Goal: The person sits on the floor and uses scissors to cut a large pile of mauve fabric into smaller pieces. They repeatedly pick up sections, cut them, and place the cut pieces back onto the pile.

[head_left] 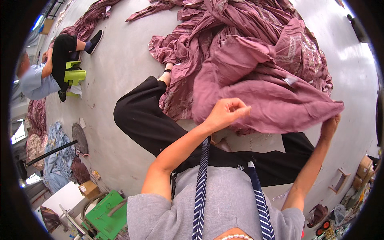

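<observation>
So I had this big mauve cloth (256, 100) stretched out in front of me, just above my knees. My left hand (225, 114) was curled shut, pinching the near edge of it between thumb and fingers. My right hand (330, 124) was out at the far corner, fingers closed on the fabric there, mostly hidden under the fold. The rest of the cloth ran straight into a huge heap of the same mauve fabric (224, 36) on the concrete floor (120, 60). Off to my left another person (44, 76) sat on a green stool (74, 76), well apart from me.
</observation>
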`<action>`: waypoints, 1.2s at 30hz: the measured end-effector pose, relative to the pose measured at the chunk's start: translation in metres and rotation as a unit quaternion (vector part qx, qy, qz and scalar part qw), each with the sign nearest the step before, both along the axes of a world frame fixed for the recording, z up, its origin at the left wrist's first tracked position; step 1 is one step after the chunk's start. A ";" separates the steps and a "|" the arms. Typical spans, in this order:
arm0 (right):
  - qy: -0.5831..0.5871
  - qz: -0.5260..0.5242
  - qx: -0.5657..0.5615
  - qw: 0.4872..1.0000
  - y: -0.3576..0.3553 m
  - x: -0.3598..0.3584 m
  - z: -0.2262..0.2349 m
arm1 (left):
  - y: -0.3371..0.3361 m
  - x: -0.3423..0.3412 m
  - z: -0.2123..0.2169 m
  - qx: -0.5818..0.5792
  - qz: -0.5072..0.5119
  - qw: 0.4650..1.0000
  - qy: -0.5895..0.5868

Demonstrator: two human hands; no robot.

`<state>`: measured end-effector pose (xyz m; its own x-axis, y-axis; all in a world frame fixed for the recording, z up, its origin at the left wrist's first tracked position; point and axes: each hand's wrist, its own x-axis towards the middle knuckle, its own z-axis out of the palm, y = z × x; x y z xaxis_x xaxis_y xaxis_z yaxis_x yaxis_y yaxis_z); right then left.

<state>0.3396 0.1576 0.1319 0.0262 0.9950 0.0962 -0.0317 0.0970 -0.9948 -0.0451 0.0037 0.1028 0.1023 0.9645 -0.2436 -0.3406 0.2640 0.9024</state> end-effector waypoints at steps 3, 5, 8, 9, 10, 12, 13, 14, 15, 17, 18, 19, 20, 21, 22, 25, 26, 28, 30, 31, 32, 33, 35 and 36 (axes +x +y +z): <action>-0.201 0.026 -0.001 0.979 0.024 0.035 -0.027 | 0.019 -0.018 -0.044 -0.028 0.191 0.958 0.210; -0.326 0.004 -0.095 0.941 0.035 0.035 -0.075 | 0.028 -0.036 -0.075 -0.064 0.299 0.913 0.270; -0.354 0.007 -0.154 0.923 0.024 0.030 -0.125 | 0.032 -0.055 -0.115 -0.102 0.297 0.876 0.366; -0.342 0.018 -0.153 0.927 0.021 0.026 -0.133 | 0.038 -0.058 -0.126 -0.072 0.291 0.870 0.391; -0.329 0.015 -0.180 0.927 0.018 0.020 -0.138 | 0.046 -0.061 -0.138 -0.035 0.287 0.862 0.417; -0.357 0.044 -0.104 0.927 0.008 0.011 -0.136 | 0.071 -0.060 -0.161 -0.054 0.284 0.872 0.394; -0.399 0.053 -0.135 0.906 0.003 0.008 -0.131 | 0.089 -0.066 -0.172 -0.136 0.272 0.890 0.340; -0.440 0.059 -0.168 0.880 -0.001 0.008 -0.124 | 0.100 -0.068 -0.180 -0.195 0.267 0.900 0.285; -0.440 0.076 -0.149 0.882 -0.005 0.005 -0.119 | 0.107 -0.064 -0.185 -0.131 0.327 0.913 0.207; -0.551 0.116 -0.065 0.824 -0.015 0.010 -0.104 | 0.110 -0.062 -0.180 -0.155 0.296 0.941 0.060; -0.594 0.125 -0.047 0.793 -0.017 0.013 -0.097 | 0.108 -0.061 -0.170 -0.197 0.265 0.944 -0.014; -0.619 0.111 -0.023 0.777 -0.018 0.015 -0.089 | 0.106 -0.057 -0.154 -0.172 0.301 0.932 0.103; -0.643 0.093 -0.020 0.760 -0.018 0.017 -0.079 | 0.103 -0.053 -0.133 -0.106 0.325 0.929 0.141; -0.673 0.059 -0.059 0.735 -0.020 0.016 -0.069 | 0.095 -0.047 -0.108 -0.064 0.336 0.922 0.180; -0.560 0.057 -0.065 0.824 -0.021 0.010 -0.062 | 0.085 -0.040 -0.081 -0.013 0.348 0.912 0.215; -0.199 0.011 -0.186 0.962 -0.030 -0.029 -0.051 | 0.065 0.006 -0.004 0.191 0.274 0.896 0.291; -0.060 0.039 -0.194 0.978 -0.038 -0.045 -0.051 | 0.063 0.024 0.014 0.270 0.239 0.877 0.316; 0.091 0.029 -0.248 0.964 -0.053 -0.078 -0.061 | 0.066 0.049 0.032 0.357 0.165 0.860 0.326; 0.255 0.098 -0.387 0.880 -0.068 -0.096 -0.070 | 0.075 0.071 0.028 0.389 0.081 0.849 0.349; 0.317 0.107 -0.368 0.868 -0.075 -0.100 -0.076 | 0.075 0.079 0.019 0.411 0.055 0.843 0.343; 0.384 0.115 -0.352 0.846 -0.079 -0.107 -0.086 | 0.069 0.082 0.008 0.405 0.050 0.843 0.351; 0.374 0.048 -0.376 0.846 -0.078 -0.112 -0.096 | 0.060 0.082 -0.004 0.399 0.037 0.843 0.360; 0.387 0.028 -0.371 0.844 -0.078 -0.114 -0.114 | 0.041 0.078 -0.029 0.345 0.026 0.853 0.391; 0.375 0.016 -0.367 0.851 -0.081 -0.112 -0.122 | 0.032 0.075 -0.040 0.322 0.038 0.856 0.403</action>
